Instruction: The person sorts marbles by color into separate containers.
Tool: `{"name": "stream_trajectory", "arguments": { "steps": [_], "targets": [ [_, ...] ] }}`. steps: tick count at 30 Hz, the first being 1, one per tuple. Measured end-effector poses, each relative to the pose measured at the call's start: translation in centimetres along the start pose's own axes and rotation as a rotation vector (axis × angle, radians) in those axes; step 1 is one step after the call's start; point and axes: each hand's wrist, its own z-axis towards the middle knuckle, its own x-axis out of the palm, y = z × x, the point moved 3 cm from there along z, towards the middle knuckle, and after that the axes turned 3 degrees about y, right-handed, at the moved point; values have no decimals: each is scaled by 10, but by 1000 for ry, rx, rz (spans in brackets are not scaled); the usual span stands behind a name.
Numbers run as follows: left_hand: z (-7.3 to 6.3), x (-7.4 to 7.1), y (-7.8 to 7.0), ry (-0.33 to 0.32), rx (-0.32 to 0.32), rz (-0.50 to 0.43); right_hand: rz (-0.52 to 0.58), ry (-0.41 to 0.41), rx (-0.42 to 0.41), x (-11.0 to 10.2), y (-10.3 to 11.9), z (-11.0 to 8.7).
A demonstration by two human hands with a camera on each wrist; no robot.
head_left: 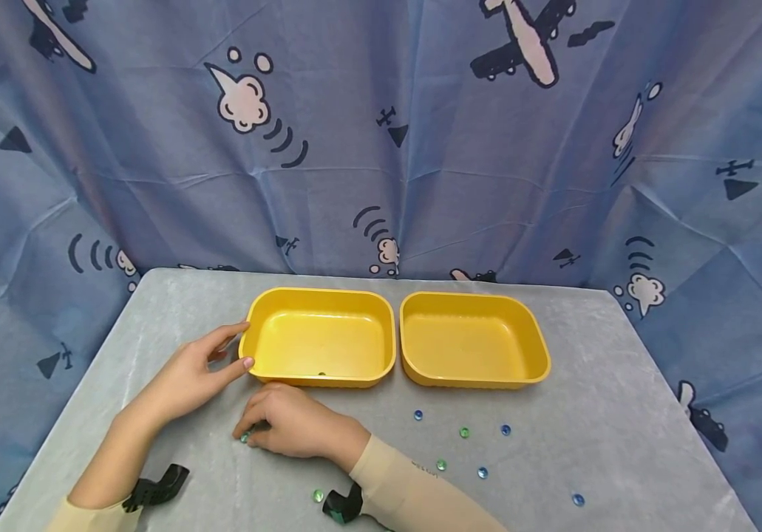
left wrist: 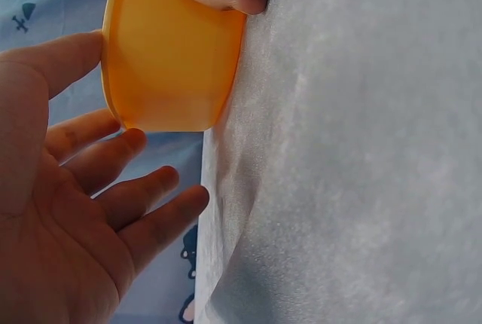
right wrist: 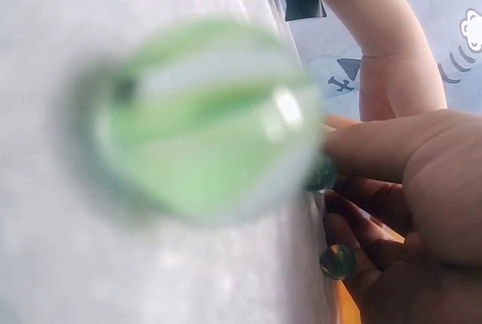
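Two shallow yellow plastic tubs stand side by side on the table. At the left tub [head_left: 317, 383], my left hand [head_left: 188, 377] touches the left end with thumb and fingertips, its fingers loosely extended. The left wrist view shows the thumb on that tub's rim. Just in front of the same tub, my right hand [head_left: 294, 421] is low over the table, pinching a green glass marble [head_left: 244, 437] between thumb and finger. In the right wrist view a second dark green marble [right wrist: 338, 262] shows against the curled fingers. A loose green marble [right wrist: 211, 120] looms blurred near that camera.
The right tub [head_left: 474, 383] stands close beside the left one. Several blue and green marbles lie scattered in front of it, including a blue marble [head_left: 578, 500] farthest right. A grey cloth covers the table [head_left: 620, 414]. Behind hangs a blue patterned curtain [head_left: 327, 185].
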Motion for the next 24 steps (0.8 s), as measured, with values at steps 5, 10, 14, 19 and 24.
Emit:
{"name": "stream_trajectory", "arguments": {
  "steps": [5, 10, 14, 19, 24],
  "targets": [
    [0, 0, 0, 1, 1, -2, 18, 4, -5, -1, 1, -1],
    [0, 1, 1, -3, 5, -2, 43, 20, -2, -3, 2, -2],
    [0, 1, 1, -4, 7, 1, 65, 26, -5, -9, 5, -4],
    [0, 1, 2, -3, 8, -2, 77, 10, -17, -22, 13, -9],
    [-1, 2, 3, -9, 18, -8, 107, -56, -36, -37, 21, -15]
  ]
}}
